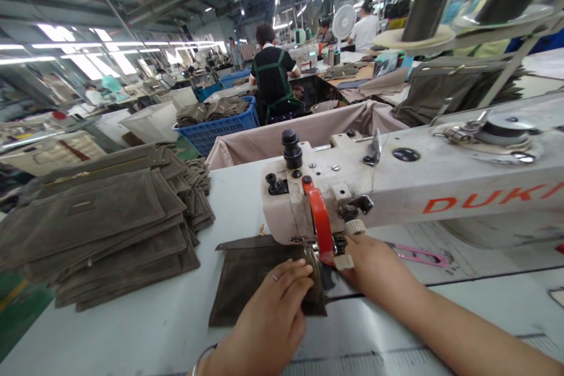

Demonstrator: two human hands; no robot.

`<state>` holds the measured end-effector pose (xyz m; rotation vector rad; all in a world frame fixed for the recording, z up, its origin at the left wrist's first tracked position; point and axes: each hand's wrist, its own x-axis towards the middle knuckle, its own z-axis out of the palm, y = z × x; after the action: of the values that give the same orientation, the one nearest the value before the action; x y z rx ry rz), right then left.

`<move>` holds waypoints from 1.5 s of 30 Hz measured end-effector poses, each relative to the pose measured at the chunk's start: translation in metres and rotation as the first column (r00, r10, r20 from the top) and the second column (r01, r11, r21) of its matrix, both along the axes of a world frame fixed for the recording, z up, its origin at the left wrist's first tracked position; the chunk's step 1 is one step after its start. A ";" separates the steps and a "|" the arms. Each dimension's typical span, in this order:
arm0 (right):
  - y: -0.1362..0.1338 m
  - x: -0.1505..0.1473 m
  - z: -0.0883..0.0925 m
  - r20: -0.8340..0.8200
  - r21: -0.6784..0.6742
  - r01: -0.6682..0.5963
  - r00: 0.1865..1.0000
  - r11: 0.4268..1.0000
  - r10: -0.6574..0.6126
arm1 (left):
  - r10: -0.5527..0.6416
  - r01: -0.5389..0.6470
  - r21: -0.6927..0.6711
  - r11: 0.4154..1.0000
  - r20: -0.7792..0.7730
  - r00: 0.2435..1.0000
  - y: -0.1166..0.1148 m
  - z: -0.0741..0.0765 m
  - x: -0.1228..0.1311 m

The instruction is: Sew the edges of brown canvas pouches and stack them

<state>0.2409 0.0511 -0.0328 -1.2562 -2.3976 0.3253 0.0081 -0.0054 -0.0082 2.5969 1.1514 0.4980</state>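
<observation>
A dark olive-brown fabric pouch piece (247, 282) lies on the sewing machine's bed, its right edge by the needle area. A small gold zip pull (262, 230) shows at its far edge. My left hand (277, 305) rests flat on the piece, fingers stretched forward and a ring on one of them. My right hand (374, 261) is at the sewing machine head (304, 205), just right of the red guard (321, 217). The machine's parts hide its fingertips, so what they touch is not visible. The needle itself cannot be made out.
A tall stack of similar pouch pieces (101, 211) stands on the table at left. Pink-handled thread snips (420, 254) lie under the machine arm. Beyond the table are a cloth-lined bin (259, 144), a blue crate (220, 132) and a seated person (273, 73). Thread cones (429, 0) rise at upper right.
</observation>
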 end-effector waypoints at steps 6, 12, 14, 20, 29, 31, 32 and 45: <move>-0.028 -0.003 0.018 -0.065 0.024 -0.379 0.923 0.925 0.380 | 0.292 -0.218 -0.276 0.936 0.266 0.919 0.013 0.006 -0.013; -0.034 -0.017 0.010 -0.093 0.131 -0.475 0.868 0.870 0.488 | -0.202 0.200 -0.032 0.979 -0.090 0.975 0.016 0.006 -0.012; -0.035 -0.018 0.008 -0.102 0.165 -0.456 0.874 0.875 0.475 | -0.235 0.238 -0.007 0.971 -0.198 0.952 0.014 0.005 -0.010; -0.040 -0.018 0.011 -0.143 0.145 -0.406 0.894 0.902 0.425 | -0.235 0.247 0.033 0.968 -0.209 0.949 0.020 0.002 -0.008; -0.035 -0.017 0.009 -0.119 0.156 -0.347 0.923 0.925 0.367 | -0.172 0.186 0.086 0.979 -0.147 0.974 0.034 -0.006 -0.005; -0.034 -0.014 0.012 -0.123 0.123 -0.357 0.920 0.926 0.371 | -0.171 0.187 0.159 0.969 -0.106 0.979 0.028 -0.005 -0.005; -0.033 -0.013 0.014 -0.122 0.108 -0.365 0.918 0.925 0.377 | -0.184 0.199 0.176 0.964 -0.102 0.978 0.025 -0.004 -0.006; -0.026 0.002 0.021 -0.208 -0.005 -0.410 0.893 0.912 0.400 | -0.233 0.251 0.105 0.962 -0.158 0.959 0.029 -0.002 -0.003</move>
<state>0.2434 0.0253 -0.0115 -0.6858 -2.4661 0.6064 0.0051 0.0234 -0.0098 2.8721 0.8463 0.3426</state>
